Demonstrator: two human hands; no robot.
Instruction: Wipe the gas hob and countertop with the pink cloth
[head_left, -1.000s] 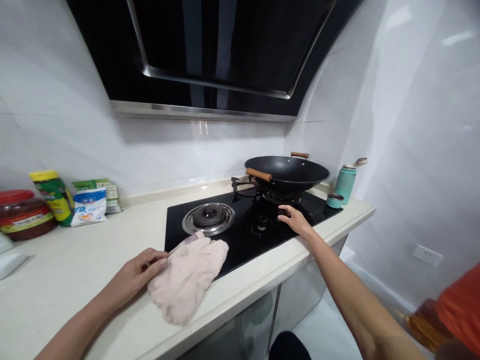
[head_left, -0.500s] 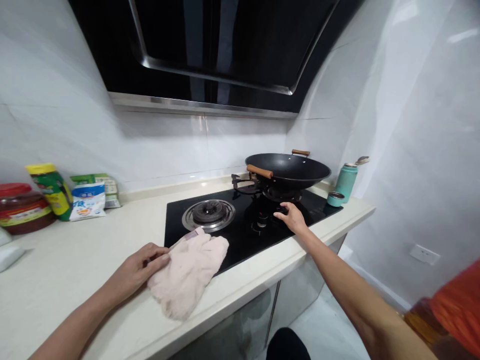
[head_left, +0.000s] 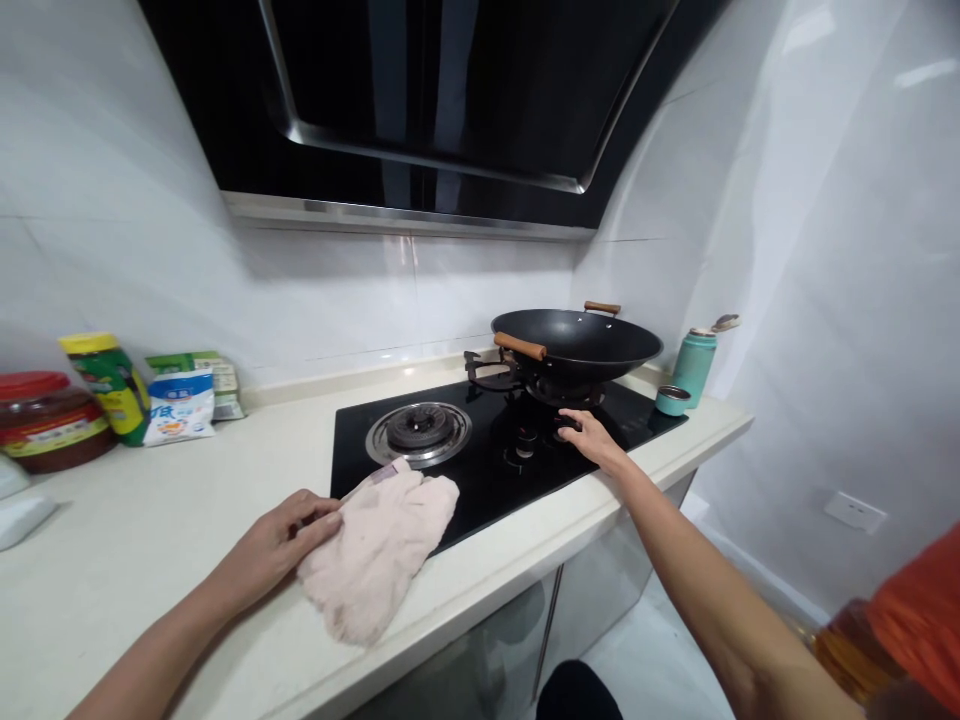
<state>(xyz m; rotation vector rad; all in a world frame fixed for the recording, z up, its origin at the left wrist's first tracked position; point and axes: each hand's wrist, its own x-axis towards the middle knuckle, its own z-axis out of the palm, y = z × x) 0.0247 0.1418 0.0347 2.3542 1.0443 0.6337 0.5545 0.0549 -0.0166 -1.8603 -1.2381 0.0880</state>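
My left hand [head_left: 292, 535] rests on the counter, its thumb and fingers pinching the left edge of a pale pink cloth [head_left: 386, 560]. That cloth lies partly on the counter and partly over the front of the black gas hob [head_left: 480, 500]. At the right burner my right hand [head_left: 592, 440] has its fingers on a hob knob, which the hand mostly hides. Left of it a second knob [head_left: 525, 442] shows plainly. A black wok [head_left: 577, 340] with wooden handles sits on the right burner, tilted slightly toward me. The left burner [head_left: 418, 432] is bare.
A green bottle [head_left: 694, 365] and its cap [head_left: 673, 400] stand right of the hob. On the left are a red-lidded jar [head_left: 49, 420], a yellow-capped container [head_left: 109, 385] and a white packet [head_left: 178, 408]. The range hood [head_left: 420, 210] overhangs everything.
My right hand has shifted slightly at the knob, its index finger now stretched straighter. The left hand and the cloth stay in place; the view has moved a little.
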